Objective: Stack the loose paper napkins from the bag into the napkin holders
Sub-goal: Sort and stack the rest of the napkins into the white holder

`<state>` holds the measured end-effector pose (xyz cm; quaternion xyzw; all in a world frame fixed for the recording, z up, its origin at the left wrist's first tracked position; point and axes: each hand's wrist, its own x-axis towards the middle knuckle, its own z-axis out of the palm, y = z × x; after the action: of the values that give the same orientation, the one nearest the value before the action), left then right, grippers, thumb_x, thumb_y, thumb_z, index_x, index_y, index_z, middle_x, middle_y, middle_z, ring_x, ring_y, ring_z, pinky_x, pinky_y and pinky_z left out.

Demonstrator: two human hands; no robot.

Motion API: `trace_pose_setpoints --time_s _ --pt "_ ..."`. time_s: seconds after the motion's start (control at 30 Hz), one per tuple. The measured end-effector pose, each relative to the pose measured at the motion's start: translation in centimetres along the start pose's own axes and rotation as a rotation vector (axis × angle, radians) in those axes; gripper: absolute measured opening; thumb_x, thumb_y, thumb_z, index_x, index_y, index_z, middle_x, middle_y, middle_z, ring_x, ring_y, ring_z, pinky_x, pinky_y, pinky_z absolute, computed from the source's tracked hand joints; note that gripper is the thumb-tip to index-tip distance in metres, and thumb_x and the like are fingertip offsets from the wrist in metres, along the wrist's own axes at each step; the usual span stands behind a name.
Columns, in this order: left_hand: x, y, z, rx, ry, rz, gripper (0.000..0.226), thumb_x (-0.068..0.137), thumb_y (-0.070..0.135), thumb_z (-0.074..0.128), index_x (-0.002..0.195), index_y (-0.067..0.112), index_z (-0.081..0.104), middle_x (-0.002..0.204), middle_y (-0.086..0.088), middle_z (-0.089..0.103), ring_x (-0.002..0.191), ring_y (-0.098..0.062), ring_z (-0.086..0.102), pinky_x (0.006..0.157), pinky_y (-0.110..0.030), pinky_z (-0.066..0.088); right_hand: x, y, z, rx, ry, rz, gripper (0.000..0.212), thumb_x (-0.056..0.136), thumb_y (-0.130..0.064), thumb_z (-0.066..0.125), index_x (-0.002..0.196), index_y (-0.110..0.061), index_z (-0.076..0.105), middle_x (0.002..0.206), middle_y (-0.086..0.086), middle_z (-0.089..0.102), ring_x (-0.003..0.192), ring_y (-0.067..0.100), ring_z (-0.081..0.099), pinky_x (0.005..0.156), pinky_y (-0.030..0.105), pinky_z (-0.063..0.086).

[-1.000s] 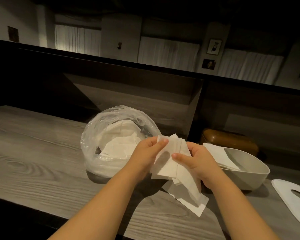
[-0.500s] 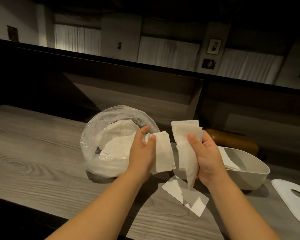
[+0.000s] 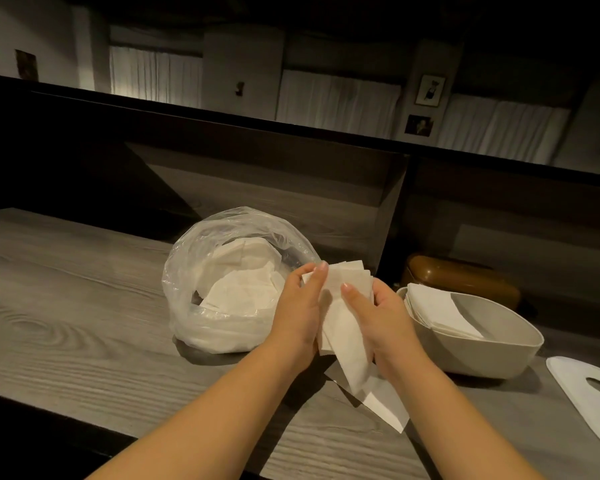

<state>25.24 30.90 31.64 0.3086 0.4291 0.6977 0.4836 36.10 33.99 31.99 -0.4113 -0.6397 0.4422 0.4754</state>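
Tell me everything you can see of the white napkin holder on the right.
The white napkin holder is a smooth, matte, rounded-rectangular tub, plastic by its look, standing upright and lidless on the grey wood counter. A tidy stack of napkins leans in its left half; the right half shows bare wall. It sits right of the right hand, not clearly touching it, before a brown container. A flat white lid lies further right.

A dim restaurant or café; a long wood-grain worktop [image 3: 83,306] with dividers, curtained windows [image 3: 336,98], framed pictures [image 3: 430,90] on the far wall.

Matt paper napkins [image 3: 343,306], glossy clear plastic bag [image 3: 201,271], grained wood counter [image 3: 66,323]
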Motion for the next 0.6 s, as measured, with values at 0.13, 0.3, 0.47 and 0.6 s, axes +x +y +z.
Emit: trace_pose_setpoints --time_s 0.13,0.3,0.47,0.6 --pt "0.5 0.3 -0.4 -0.083 0.046 -0.056 0.015 0.099 0.026 0.058 0.114 0.026 0.057 0.107 -0.008 0.069 0.095 -0.030 0.069 0.083 -0.052 0.059 0.2 0.1 -0.4 -0.165 0.018 -0.149 0.033 0.088 -0.036 0.070 0.104 -0.042 0.043 0.112 -0.013 0.054 0.095 0.007 0.057 0.070 0.020 0.047" --pt "0.7 0.9 -1.1 -0.263 -0.010 -0.217 0.011 0.099 0.020 0.058 0.109 0.019 0.060 0.106 -0.015 0.072 0.098 -0.035 0.069 0.090 -0.057 0.055 0.5 -0.3 -2.2 -0.665 -0.128 -0.562 0.036 0.083 -0.044 0.071 0.105 -0.062 0.048 0.132 -0.028 0.034 0.121 -0.008 0.026 0.104 0.019 0.026" --pt "1.0 0.9 -1.5 -0.275 0.030 -0.265 0.027 0.099 0.022 0.057 0.125 0.020 0.050 0.115 -0.016 0.066 0.104 -0.038 0.065 0.092 -0.059 0.053 0.4 -0.4 -2.7 -0.765 -0.193 -0.539 0.019 0.078 -0.044 0.078 0.084 -0.055 0.064 0.137 -0.041 0.022 0.131 -0.008 0.007 0.111 0.035 0.009" --pt "1.1 1.0 -1.6 -0.307 0.037 -0.289 0.023 0.101 0.022 0.055 0.123 0.017 0.050 0.114 -0.017 0.067 0.105 -0.038 0.064 0.094 -0.059 0.051 0.4 -0.6 -2.7 -0.789 -0.205 -0.539 0.020 0.076 -0.038 0.081 0.081 -0.053 0.068 0.133 -0.044 0.022 0.132 -0.008 0.008 0.110 0.031 0.008"
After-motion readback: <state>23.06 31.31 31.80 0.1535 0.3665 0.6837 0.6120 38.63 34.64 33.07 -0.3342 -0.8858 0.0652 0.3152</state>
